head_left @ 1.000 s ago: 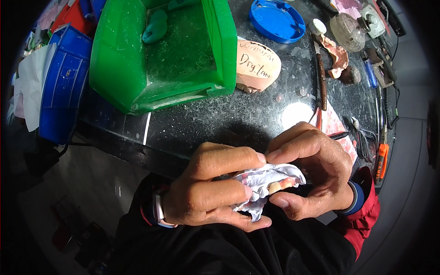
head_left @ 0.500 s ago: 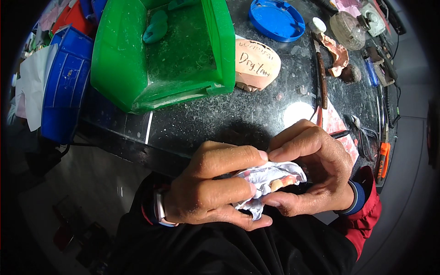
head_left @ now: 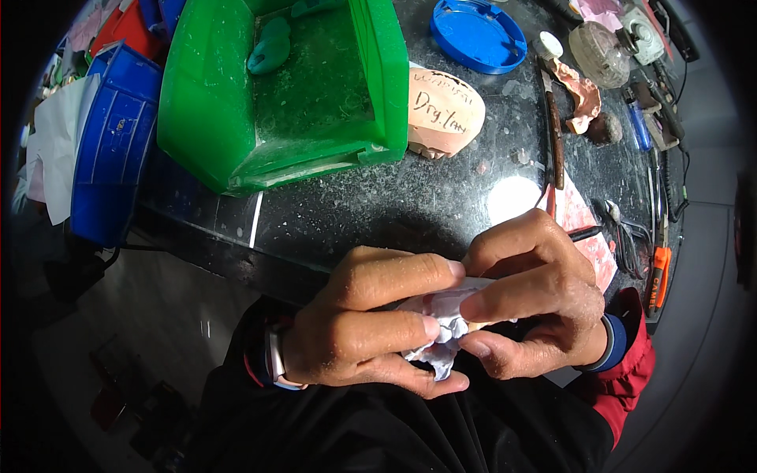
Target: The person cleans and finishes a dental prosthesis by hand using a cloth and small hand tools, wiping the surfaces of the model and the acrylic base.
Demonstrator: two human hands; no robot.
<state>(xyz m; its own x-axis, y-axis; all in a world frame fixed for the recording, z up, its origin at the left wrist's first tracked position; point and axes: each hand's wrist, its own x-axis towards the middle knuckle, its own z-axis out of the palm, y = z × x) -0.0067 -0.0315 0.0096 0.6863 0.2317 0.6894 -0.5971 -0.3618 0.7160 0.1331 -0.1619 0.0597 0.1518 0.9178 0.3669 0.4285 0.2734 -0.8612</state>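
Between my hands, just beyond my lap at the bench's front edge, is a denture piece [head_left: 449, 327] covered in pale lilac-white impression material, with a bit of tooth-coloured surface showing. My left hand [head_left: 351, 319] grips its left side, the fingers closed around it. From the other side, my right hand [head_left: 544, 296] pinches it, thumb below and bent fingers across the top. Those fingers hide most of its right half. A thin ragged flap of the material hangs below my left fingers.
Ahead stands a green bin [head_left: 284, 169] holding teal pieces, beside a peach plaster dental model [head_left: 445, 118] with handwriting. A blue lid [head_left: 479, 39], wooden-handled knife [head_left: 554, 134], pink arch-shaped piece [head_left: 579, 94], glass jar [head_left: 598, 54] and orange cutter [head_left: 658, 276] lie rightward. A blue bin [head_left: 114, 142] is left.
My right fingers have come down over the right end of the denture piece, covering the pink and tooth-coloured part seen before. My left hand has barely moved.
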